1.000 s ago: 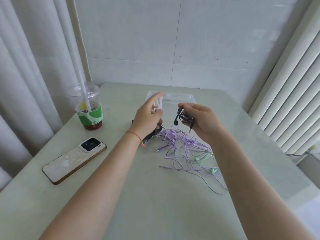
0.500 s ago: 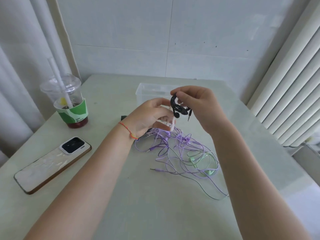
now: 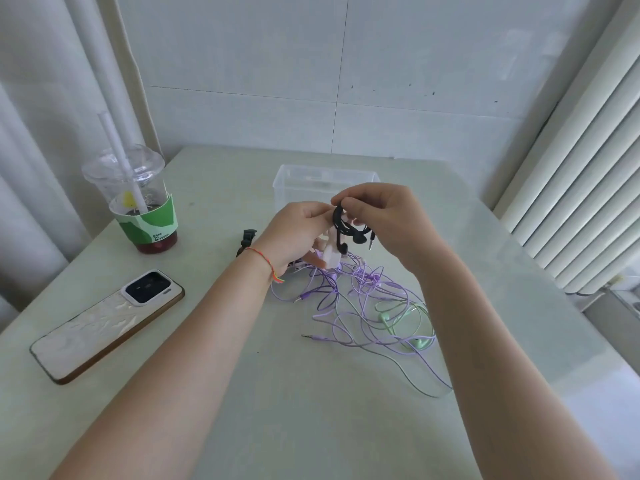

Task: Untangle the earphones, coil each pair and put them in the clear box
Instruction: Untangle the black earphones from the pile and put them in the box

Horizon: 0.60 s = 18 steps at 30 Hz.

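Under both forearms spreads the pale table (image 3: 242, 427), the biggest thing in view, and everything else sits around the hands. Off to the left of the left hand (image 3: 294, 233) lie a phone (image 3: 104, 323), face down, and beyond it a lidded drink cup (image 3: 138, 202) with a straw, both well apart from the work, probably parked there to keep them out of the cables.

Just behind the two hands stands the clear box (image 3: 325, 181), open-topped; it looks empty, though the hands cover its near wall. It is set close, I judge, so a finished coil needs only a short reach.

Below and to the near side of the right hand (image 3: 388, 223) sprawls the tangle of purple and green earphones (image 3: 363, 313), loose on the table, one plug pointing left. How many pairs are in it cannot be counted.

Between the hands hangs the coiled black earphones (image 3: 346, 230), held up off the table. The right hand pinches the top of the bundle with thumb and curled fingers, buds and plug dangling below it. The left hand's fingers curl in against the coil from the other side, apparently steadying or tucking the cable end; its fingertips are hidden, so its exact grip is unclear.

A small dark object (image 3: 246, 239) lies just left of the left wrist, too small to identify.
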{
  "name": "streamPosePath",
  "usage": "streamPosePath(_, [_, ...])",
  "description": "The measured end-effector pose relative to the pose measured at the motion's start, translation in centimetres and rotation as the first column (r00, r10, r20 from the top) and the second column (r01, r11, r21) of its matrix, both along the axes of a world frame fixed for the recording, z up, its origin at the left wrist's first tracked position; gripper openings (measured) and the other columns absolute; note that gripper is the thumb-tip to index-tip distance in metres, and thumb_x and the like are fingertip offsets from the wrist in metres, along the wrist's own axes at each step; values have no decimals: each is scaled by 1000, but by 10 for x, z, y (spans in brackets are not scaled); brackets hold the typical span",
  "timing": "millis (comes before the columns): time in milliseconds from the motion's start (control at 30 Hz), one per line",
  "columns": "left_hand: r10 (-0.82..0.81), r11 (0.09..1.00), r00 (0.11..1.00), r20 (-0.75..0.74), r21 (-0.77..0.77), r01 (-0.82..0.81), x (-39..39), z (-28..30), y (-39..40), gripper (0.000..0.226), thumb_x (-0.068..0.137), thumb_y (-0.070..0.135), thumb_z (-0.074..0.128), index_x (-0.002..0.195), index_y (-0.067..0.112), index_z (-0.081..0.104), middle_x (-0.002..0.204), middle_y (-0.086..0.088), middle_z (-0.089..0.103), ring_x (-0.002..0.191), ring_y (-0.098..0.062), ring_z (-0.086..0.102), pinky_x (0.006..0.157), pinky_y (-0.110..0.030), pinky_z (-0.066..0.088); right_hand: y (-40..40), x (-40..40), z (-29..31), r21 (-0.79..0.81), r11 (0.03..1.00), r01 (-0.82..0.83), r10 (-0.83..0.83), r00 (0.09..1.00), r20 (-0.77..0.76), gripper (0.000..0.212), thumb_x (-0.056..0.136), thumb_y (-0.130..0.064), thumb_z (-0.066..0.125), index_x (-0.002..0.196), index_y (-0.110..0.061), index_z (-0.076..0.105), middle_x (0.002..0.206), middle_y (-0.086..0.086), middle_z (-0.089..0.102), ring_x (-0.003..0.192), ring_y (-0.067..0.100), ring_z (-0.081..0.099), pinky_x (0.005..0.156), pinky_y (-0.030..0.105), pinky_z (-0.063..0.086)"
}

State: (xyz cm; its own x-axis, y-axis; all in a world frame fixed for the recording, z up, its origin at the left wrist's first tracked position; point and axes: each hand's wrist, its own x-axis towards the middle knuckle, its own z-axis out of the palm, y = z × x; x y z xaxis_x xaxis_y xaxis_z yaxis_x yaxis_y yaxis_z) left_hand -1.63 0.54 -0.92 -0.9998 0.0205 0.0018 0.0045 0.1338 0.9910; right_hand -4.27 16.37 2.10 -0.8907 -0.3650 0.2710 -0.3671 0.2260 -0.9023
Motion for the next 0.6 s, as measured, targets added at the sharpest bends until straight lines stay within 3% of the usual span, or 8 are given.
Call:
streamPosePath(67, [31, 999, 999, 18, -9, -30, -1, -2, 1, 22, 97, 31, 57, 100, 16, 73, 101, -20, 70, 74, -31, 62, 45, -27, 51, -1, 1, 1, 13, 1000, 0, 0, 1000, -3, 17, 92, -4, 59, 91, -12, 74, 81, 7, 72, 68, 5, 59, 68, 18, 48])
streamPosePath(200, [93, 995, 995, -22, -30, -94, -2, -3, 3, 22, 97, 22, 54, 86, 21, 73, 82, -17, 65, 58, -23, 56, 46, -30, 53, -4, 4, 0, 50, 999, 8, -8, 1000, -9, 15, 92, -4, 60, 95, -6, 75, 79, 3, 70, 66, 5, 59, 62, 12, 46])
streamPosePath(333, [78, 997, 995, -65, 26, -77, 0, -2, 3, 30, 97, 14, 54, 76, 18, 74, 83, -40, 61, 46, -24, 58, 48, -29, 53, -6, 5, -2, 100, 994, 37, -37, 999, -10, 14, 90, -5, 62, 95, -7, 75, 84, 6, 73, 68, 5, 61, 66, 13, 50])
streamPosePath(467, [68, 996, 996, -51, 65, -65, 0, -4, 2, 22, 98, 12, 52, 89, 15, 73, 84, -20, 63, 54, -18, 54, 47, -25, 51, -4, 6, -1, 71, 997, 42, -45, 998, 38, 12, 89, -6, 66, 94, -9, 76, 85, 9, 74, 71, 12, 63, 67, 22, 53])
streamPosePath(600, [43, 993, 999, -9, 111, -42, 3, -3, 3, 23, 101, 16, 49, 94, 21, 71, 83, -7, 68, 58, -21, 62, 46, -27, 53, -2, 5, 0, 45, 999, 28, -32, 996, 84, 11, 86, -4, 68, 94, -7, 76, 74, 3, 70, 54, 11, 57, 57, 24, 52])
